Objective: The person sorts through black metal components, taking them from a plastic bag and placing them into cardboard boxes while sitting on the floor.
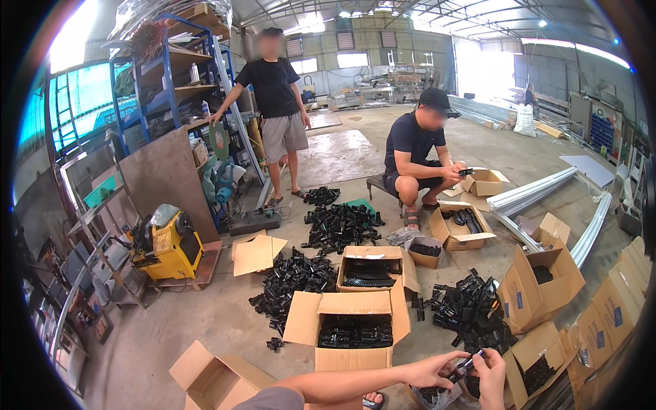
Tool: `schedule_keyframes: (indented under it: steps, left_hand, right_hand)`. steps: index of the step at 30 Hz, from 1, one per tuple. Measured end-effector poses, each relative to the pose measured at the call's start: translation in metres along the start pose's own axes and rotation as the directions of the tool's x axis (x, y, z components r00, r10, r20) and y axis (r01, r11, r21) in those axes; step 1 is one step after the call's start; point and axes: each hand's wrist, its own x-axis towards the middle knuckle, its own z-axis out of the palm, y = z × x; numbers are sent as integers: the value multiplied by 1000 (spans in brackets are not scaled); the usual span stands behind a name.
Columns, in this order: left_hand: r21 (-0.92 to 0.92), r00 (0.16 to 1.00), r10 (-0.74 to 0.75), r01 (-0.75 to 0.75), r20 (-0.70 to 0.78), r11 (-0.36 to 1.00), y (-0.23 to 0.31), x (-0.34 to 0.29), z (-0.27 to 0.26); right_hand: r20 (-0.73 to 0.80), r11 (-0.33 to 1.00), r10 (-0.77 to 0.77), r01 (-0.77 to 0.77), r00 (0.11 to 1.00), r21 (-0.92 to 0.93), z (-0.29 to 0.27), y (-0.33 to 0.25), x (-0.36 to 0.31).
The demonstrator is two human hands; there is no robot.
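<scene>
Low at the right, my left hand and my right hand come together around a small black part, elongated and shiny. Fingers of both hands are closed on it; its exact kind is too small to tell. Just beneath them a clear plastic bag holds small black pieces. Beyond my hands lies a heap of black plastic parts. Left of my forearm stands an open carton filled with similar black parts.
More heaps of black parts cover the floor ahead. An open carton stands lower left, others to the right. One person sits handling a black piece; another stands by the shelves. A yellow machine is at left.
</scene>
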Motion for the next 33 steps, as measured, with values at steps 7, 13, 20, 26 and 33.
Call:
schedule_keyframes:
  steps: [7,13,20,26,33]
  left_hand:
    - [26,998,-37,38,-47,999,6,-3,5]
    - [-32,997,-66,65,-29,997,17,-6,8]
    - [-20,998,-60,60,-23,998,4,-2,3]
    - [-8,996,-84,84,-12,996,2,-3,2]
    - [-105,999,-46,45,-8,993,-13,0,2]
  right_hand:
    - [55,982,-107,114,993,-149,-1,2,1]
    - [53,954,-181,188,982,-234,0,7,1]
    - [2,954,-191,186,982,-233,7,2,-1]
    - [21,940,-216,213,976,-265,5,5,1]
    - [-66,954,-261,248,963,-168,11,4,2]
